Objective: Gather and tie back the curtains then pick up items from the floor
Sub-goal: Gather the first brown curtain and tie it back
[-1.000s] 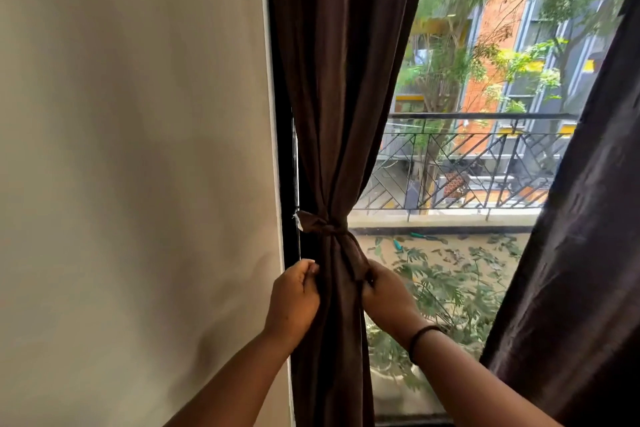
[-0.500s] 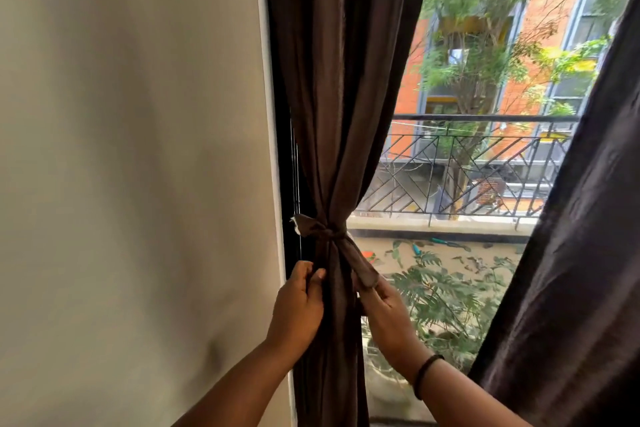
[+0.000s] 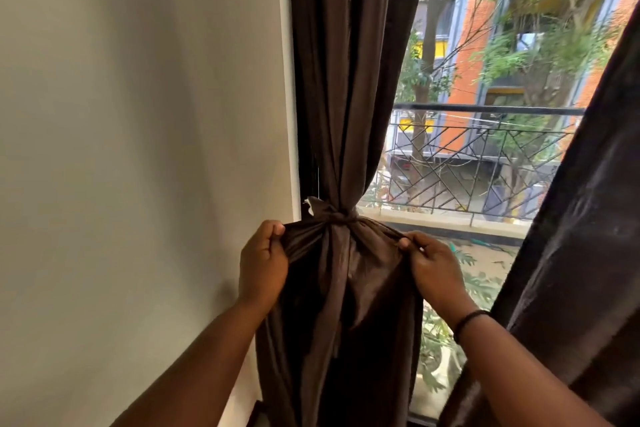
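left hand [image 3: 263, 262] pinches curtain [image 3: 346, 271] below knot | right hand [image 3: 434, 269] likewise

1. The left curtain [image 3: 349, 80], in the middle of the frame, is dark brown cloth with a soft, slightly shiny surface; it falls in long folds.
2. The tie [image 3: 337, 217] around it looks like the same brown cloth, with a faint satin shine where light touches it.
3. The right curtain [image 3: 588, 236], at the right edge, is also dark cloth, and its sheen is dull.
4. The wall [image 3: 138, 149] on the left is painted, smooth and matt.
5. The railing [image 3: 485, 163] outside, at the centre right, looks like dark metal bars.
6. The wristband [image 3: 468, 320] at the lower right is black and matt; its material I cannot tell.
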`<state>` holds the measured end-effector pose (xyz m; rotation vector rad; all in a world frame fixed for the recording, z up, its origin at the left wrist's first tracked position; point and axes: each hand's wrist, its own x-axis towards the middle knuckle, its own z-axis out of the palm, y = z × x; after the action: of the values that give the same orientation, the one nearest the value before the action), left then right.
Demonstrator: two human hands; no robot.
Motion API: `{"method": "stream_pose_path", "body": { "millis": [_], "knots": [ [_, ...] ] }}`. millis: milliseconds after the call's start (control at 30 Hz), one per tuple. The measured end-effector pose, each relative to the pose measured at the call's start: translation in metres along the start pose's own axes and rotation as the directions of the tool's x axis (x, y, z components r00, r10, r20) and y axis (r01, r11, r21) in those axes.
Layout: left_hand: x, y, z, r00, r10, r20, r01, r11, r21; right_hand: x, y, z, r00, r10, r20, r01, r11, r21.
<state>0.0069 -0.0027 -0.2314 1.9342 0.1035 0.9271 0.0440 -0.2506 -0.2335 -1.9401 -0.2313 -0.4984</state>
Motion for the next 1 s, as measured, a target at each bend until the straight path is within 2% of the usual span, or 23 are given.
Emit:
{"method": "stream_pose_path", "body": {
  "millis": [100, 233, 333, 400, 467, 567, 633, 700, 767, 867, 933, 1000],
  "knots": [
    [0.001, -0.006, -0.016, 0.986, 0.130, 0.108, -0.147, 0.975, 0.169, 0.002, 0.000, 0.000, 1.000, 0.025, 0.007, -0.025, 0.998, -0.057],
    [-0.015, -0.007, -0.026, 0.942, 0.210, 0.261, -0.245, 0.963, 0.111, -0.010, -0.007, 0.011, 0.995, 0.011, 0.098, -0.005, 0.998, -0.062],
    [-0.033, -0.015, -0.024, 0.906, 0.140, 0.399, -0.224, 0.959, 0.173, -0.033, -0.009, 0.028, 0.973, 0.062, 0.224, -0.083, 0.993, 0.085],
    [-0.037, -0.028, -0.018, 0.911, 0.021, 0.411, -0.127, 0.965, 0.231, -0.047, -0.011, 0.040, 0.927, 0.140, 0.347, -0.233, 0.942, 0.242],
    [-0.039, -0.043, -0.015, 0.902, -0.086, 0.424, -0.020, 0.971, 0.240, -0.056, -0.012, 0.053, 0.885, 0.204, 0.418, -0.329, 0.910, 0.252],
    [-0.052, -0.072, -0.020, 0.809, -0.208, 0.550, 0.083, 0.966, 0.244, -0.065, -0.012, 0.072, 0.858, 0.262, 0.441, -0.346, 0.930, 0.120],
    [-0.071, -0.101, -0.030, 0.714, -0.319, 0.623, 0.173, 0.943, 0.285, -0.078, -0.004, 0.088, 0.850, 0.342, 0.400, -0.356, 0.934, -0.042],
    [-0.093, -0.128, -0.044, 0.667, -0.400, 0.629, 0.273, 0.916, 0.293, -0.095, 0.009, 0.098, 0.858, 0.397, 0.326, -0.342, 0.915, -0.214],
    [-0.104, -0.149, -0.058, 0.684, -0.403, 0.608, 0.255, 0.913, 0.318, -0.107, 0.019, 0.100, 0.881, 0.404, 0.246, -0.332, 0.899, -0.286],
    [-0.097, -0.171, -0.067, 0.740, -0.359, 0.568, 0.102, 0.896, 0.433, -0.110, 0.025, 0.097, 0.892, 0.414, 0.182, -0.325, 0.867, -0.379],
    [-0.091, -0.172, -0.064, 0.728, -0.383, 0.569, 0.077, 0.869, 0.488, -0.109, 0.020, 0.098, 0.877, 0.447, 0.174, -0.335, 0.830, -0.446],
    [-0.091, -0.167, -0.058, 0.674, -0.409, 0.615, 0.072, 0.865, 0.497, -0.110, 0.014, 0.101, 0.857, 0.475, 0.200, -0.332, 0.805, -0.491]
  ]
}}
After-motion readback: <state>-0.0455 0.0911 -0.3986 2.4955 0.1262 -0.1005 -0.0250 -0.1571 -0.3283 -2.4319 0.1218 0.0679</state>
